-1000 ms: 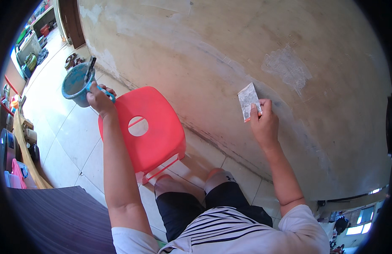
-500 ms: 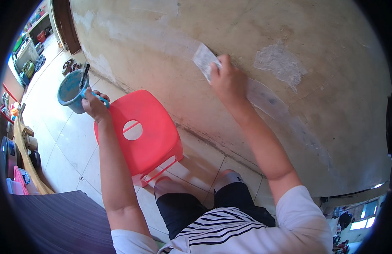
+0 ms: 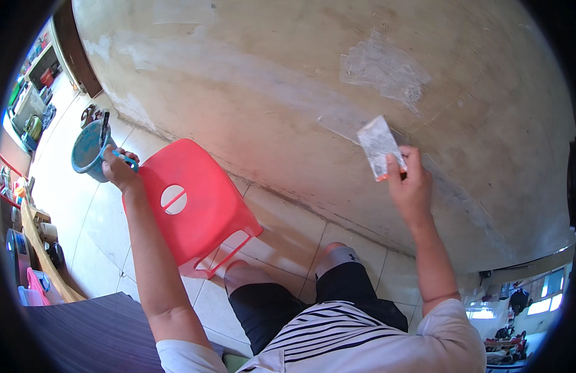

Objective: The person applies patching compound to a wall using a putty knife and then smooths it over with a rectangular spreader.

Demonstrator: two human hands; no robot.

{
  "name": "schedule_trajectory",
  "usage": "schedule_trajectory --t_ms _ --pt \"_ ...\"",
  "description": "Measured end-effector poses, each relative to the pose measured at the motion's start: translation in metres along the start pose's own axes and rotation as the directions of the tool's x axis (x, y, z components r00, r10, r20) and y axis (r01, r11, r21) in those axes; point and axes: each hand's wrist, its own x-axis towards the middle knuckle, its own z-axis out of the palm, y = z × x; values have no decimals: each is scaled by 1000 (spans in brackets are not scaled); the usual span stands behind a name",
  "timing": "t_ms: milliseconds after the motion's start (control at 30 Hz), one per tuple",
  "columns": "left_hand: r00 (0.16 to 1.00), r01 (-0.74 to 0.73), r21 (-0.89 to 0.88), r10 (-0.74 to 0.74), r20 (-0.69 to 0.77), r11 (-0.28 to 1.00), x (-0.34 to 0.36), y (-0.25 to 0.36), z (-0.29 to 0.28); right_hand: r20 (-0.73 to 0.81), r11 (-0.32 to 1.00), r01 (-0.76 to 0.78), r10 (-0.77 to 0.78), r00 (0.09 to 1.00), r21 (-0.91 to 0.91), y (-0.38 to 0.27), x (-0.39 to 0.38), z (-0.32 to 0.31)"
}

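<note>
My left hand [image 3: 121,168] grips the light-blue handle of a grey-blue plastic dipper [image 3: 92,149] whose inside is smeared. A dark-handled tool [image 3: 104,128] leans inside it. In my right hand [image 3: 414,189] is a putty knife [image 3: 379,144], its flat blade coated with whitish residue and a bit of orange showing at my fingers. The blade is over the beige wall [image 3: 250,137]; whether it touches cannot be made out. A damp-looking whitish band of filler [image 3: 269,81] runs slantwise along the wall, and a rough white patch [image 3: 387,71] lies above the knife.
A red plastic stool [image 3: 204,208] with a round hole stands between me and the wall on the tiled floor [image 3: 104,230]. Sandals [image 3: 89,114] lie near the wall's far end. A dark striped surface [image 3: 95,336] and wood-edged shelf [image 3: 48,258] are at left.
My right hand has drawn the putty knife rightward and down along the wall, leaving the band behind it smoother. My view has shifted slightly; the left hand still holds the dipper.
</note>
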Motion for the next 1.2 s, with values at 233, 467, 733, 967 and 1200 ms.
schedule_trajectory --t_ms 233,467,733,967,1200 --pt "999 -25 32 26 -22 999 5 -4 1 126 993 109 -114 985 46 -40 34 87" --pt "999 -1 93 -2 34 996 7 -3 -6 86 999 -23 26 996 -27 7 2 34" --pt "998 -36 79 32 57 996 -10 4 6 109 990 -134 129 986 38 63 -47 -52" --pt "996 -35 55 30 86 998 -37 19 22 133 998 23 -29 991 50 39 -8 8" --pt "984 52 68 -63 169 996 -55 56 -30 -3 996 -89 89 996 6 50 -28 -17"
